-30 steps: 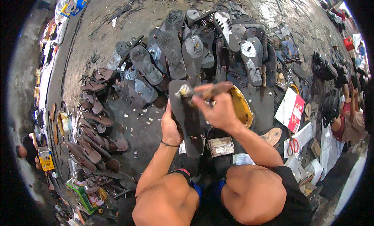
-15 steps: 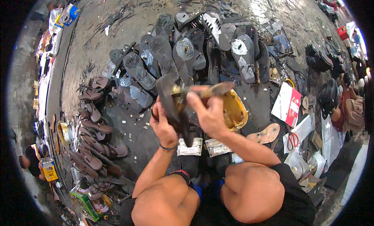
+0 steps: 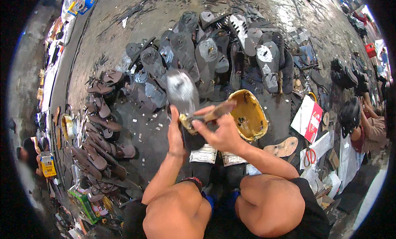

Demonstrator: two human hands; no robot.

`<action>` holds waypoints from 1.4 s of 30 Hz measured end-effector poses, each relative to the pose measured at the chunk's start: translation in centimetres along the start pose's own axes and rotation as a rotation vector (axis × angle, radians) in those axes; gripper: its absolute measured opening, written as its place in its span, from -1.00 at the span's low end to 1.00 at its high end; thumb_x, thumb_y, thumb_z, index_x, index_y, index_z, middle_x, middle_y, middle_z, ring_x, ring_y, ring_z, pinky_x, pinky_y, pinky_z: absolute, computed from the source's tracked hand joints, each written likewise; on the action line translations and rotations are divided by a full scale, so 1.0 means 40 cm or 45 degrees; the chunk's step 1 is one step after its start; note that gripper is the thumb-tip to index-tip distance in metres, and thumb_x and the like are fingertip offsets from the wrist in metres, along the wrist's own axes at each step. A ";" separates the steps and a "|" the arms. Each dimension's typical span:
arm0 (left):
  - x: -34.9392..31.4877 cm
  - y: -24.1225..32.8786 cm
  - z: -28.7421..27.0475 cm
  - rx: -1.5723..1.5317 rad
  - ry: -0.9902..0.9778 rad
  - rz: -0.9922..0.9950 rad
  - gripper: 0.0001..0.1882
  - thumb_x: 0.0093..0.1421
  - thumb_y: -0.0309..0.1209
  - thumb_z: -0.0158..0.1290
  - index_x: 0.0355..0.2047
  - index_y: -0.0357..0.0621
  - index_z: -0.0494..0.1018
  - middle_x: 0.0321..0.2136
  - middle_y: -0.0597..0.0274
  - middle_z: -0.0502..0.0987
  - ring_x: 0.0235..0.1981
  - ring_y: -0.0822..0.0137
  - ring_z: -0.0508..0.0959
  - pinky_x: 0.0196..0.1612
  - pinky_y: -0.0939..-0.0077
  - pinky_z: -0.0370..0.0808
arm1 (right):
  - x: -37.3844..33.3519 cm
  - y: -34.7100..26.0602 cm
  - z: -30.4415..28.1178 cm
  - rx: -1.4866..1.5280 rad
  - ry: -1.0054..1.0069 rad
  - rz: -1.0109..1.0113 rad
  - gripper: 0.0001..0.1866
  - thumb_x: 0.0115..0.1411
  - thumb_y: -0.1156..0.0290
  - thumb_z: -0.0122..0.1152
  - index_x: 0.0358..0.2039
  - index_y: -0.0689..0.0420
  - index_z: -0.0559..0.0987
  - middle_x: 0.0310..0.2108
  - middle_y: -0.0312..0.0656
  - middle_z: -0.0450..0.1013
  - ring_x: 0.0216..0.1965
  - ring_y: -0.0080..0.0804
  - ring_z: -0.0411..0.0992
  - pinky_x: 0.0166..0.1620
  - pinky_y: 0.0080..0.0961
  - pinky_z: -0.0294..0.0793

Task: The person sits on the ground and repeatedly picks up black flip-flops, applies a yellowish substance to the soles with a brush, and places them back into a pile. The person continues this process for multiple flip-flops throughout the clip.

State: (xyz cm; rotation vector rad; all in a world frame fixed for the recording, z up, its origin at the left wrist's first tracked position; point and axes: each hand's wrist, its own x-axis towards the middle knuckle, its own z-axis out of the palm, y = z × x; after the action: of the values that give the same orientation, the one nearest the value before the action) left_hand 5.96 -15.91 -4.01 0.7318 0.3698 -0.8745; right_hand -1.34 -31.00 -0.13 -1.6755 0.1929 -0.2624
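Note:
My left hand is closed round the near end of a dark sandal, whose sole faces up. A whitish wet shine covers the sole's far end. In my right hand is a brush with a flat, stained handle. Its yellowish, glue-coated tip lies against the near part of the sole, close to my left fingers. Just right of the brush handle stands a yellow tub with dried, glue-like crust along its rim. The sandal's underside is hidden.
Several dark soles lie beyond my hands, some with shiny patches. Brown sandals are piled at left. To the right are a tan insole, red-handled scissors and a red-and-white box. Another person sits at far right.
The sandal has turned from edge-on to sole-up, showing its shiny surface. My right hand has brought the brush lower, onto the near part of the sole. The whole view has shifted slightly.

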 end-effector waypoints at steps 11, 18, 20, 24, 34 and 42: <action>0.078 -0.005 0.067 -0.040 0.067 0.265 -0.36 0.29 0.23 -0.01 -0.09 -0.16 0.54 -0.26 0.24 0.62 -0.30 0.35 0.62 -0.25 0.43 0.59 | 0.062 -0.064 -0.018 0.222 0.122 -0.041 -0.71 0.22 0.29 0.35 -0.16 0.24 0.62 -0.32 -0.14 0.63 -0.18 -0.51 0.56 -0.13 -0.41 0.55; 0.057 0.046 0.119 -0.035 0.161 0.373 -0.28 0.24 0.33 -0.03 -0.03 -0.11 0.48 -0.33 0.19 0.60 -0.37 0.26 0.62 -0.29 0.39 0.63 | 0.048 0.055 -0.081 -0.128 0.127 -0.031 -0.74 0.24 0.40 0.33 -0.11 0.24 0.59 -0.31 -0.19 0.59 -0.25 -0.53 0.52 -0.18 -0.49 0.52; 0.027 0.056 0.165 -0.008 0.180 0.417 -0.28 0.26 0.34 -0.07 -0.08 -0.11 0.51 -0.37 0.24 0.60 -0.41 0.36 0.60 -0.35 0.47 0.59 | 0.061 0.053 -0.084 -0.062 0.132 0.084 -0.73 0.22 0.38 0.34 -0.11 0.24 0.60 -0.30 -0.16 0.60 -0.22 -0.48 0.54 -0.16 -0.47 0.53; 0.101 0.005 -0.080 0.187 0.006 0.207 -0.31 0.27 0.31 -0.05 -0.07 -0.11 0.53 -0.35 0.28 0.58 -0.35 0.42 0.56 -0.30 0.49 0.53 | 0.038 -0.059 -0.001 0.074 -0.355 -0.032 -0.70 0.18 0.31 0.37 -0.13 0.22 0.64 -0.32 -0.07 0.64 -0.21 -0.35 0.61 -0.14 -0.39 0.57; 0.129 0.013 0.123 0.126 -0.115 0.281 -0.43 0.37 0.08 -0.03 0.16 -0.07 0.38 0.13 0.18 0.48 0.12 0.22 0.48 0.19 0.12 0.45 | 0.050 0.124 -0.121 0.366 0.105 0.553 -0.68 0.26 0.22 0.35 -0.14 0.21 0.58 -0.26 -0.28 0.52 -0.22 -0.54 0.46 -0.10 -0.45 0.49; 0.008 -0.086 -0.080 0.831 0.154 0.400 -0.76 0.29 -0.47 0.18 -0.06 -0.27 0.54 -0.07 0.16 0.61 -0.07 0.44 0.57 0.02 0.52 0.51 | 0.434 0.298 -0.452 -0.532 0.384 0.491 -0.43 0.25 -0.05 0.24 -0.05 0.26 0.63 -0.26 -0.08 0.61 -0.25 -0.37 0.53 -0.12 -0.37 0.49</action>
State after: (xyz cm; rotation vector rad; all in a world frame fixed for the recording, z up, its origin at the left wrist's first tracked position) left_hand 3.37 -15.27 -7.91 1.4090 0.0600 -0.6482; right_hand 10.50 -54.50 -8.97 -1.9588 0.8342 -0.1891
